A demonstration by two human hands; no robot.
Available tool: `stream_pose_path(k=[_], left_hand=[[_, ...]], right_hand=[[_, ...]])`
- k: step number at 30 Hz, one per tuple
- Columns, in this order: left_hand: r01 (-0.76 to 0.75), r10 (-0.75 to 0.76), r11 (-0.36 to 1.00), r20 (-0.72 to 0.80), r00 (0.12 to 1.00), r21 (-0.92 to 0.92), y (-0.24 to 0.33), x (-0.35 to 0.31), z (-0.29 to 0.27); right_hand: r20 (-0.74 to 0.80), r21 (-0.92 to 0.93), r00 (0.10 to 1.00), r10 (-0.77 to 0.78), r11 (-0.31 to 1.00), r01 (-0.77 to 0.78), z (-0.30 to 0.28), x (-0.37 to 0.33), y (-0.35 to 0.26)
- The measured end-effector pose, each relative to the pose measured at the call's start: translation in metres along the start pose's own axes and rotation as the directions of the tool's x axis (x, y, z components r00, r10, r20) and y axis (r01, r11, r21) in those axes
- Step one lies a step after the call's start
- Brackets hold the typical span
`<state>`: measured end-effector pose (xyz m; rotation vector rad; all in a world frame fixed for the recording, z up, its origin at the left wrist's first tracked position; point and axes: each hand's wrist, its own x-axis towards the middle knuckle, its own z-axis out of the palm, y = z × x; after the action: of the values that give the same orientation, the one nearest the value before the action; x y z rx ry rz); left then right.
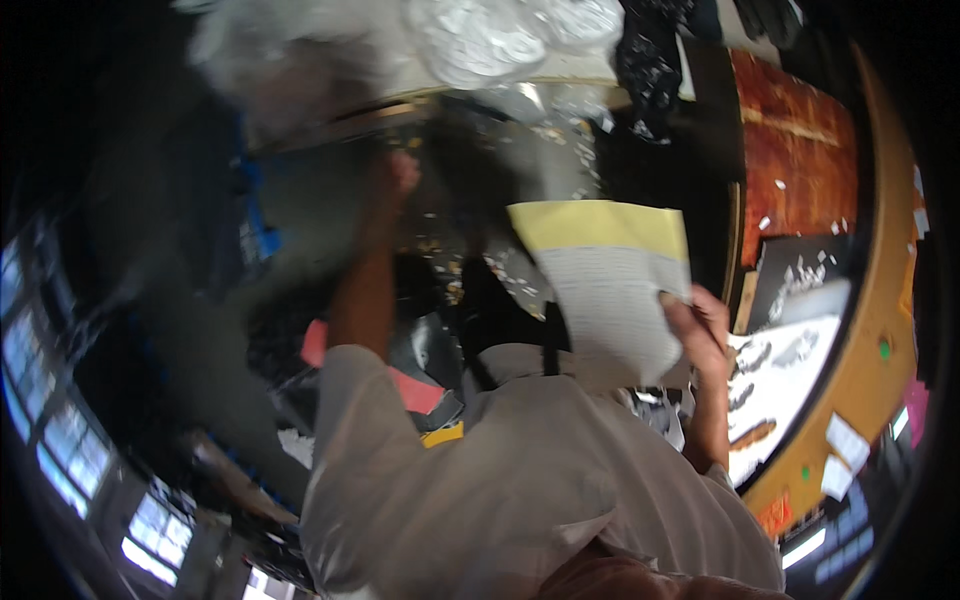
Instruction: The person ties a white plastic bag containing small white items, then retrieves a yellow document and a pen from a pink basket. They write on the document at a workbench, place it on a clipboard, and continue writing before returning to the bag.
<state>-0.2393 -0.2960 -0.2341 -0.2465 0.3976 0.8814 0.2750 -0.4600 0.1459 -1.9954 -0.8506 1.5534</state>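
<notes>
My right hand [700, 328] pinches the right edge of a printed paper sheet [610, 290], thumb on its face. A yellow band runs across the sheet's top, with rows of small text below on white. The sheet hangs slightly bent in front of my body. My left hand [402, 172] reaches forward, away from the sheet, over the dark floor. It is small and blurred, so its fingers do not show plainly, and I make out nothing in it.
Clear and white plastic bags [475, 40] lie along the far side, beside a black plastic bag [648, 75]. Small scraps litter the dark floor [560, 170]. To the right are a reddish-brown board [795, 150] and a brightly lit white surface [785, 390] inside a wooden edge [895, 300].
</notes>
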Motion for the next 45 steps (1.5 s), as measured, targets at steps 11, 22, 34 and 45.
stream_pose_path(k=[11,22,34,45], left_hand=[[-0.373,0.511,0.847,-0.773,0.375,0.379,0.048,0.049,0.023],[-0.269,0.547,0.837,-0.743,0.385,0.477,-0.067,-0.068,-0.015],[0.245,0.407,0.666,-0.619,0.672,0.704,-0.055,-0.162,0.045],[0.181,0.864,0.146,-0.215,0.456,0.973,0.097,-0.072,0.038]], right_hand=[[0.227,-0.294,0.974,0.005,0.954,0.063,0.135,0.046,-0.023],[0.329,-0.24,0.944,0.038,0.97,0.044,0.149,0.087,-0.002],[0.307,-0.174,0.944,0.123,0.982,-0.071,0.159,0.113,0.033],[0.208,0.088,0.942,0.264,0.954,-0.286,0.181,0.118,0.056]])
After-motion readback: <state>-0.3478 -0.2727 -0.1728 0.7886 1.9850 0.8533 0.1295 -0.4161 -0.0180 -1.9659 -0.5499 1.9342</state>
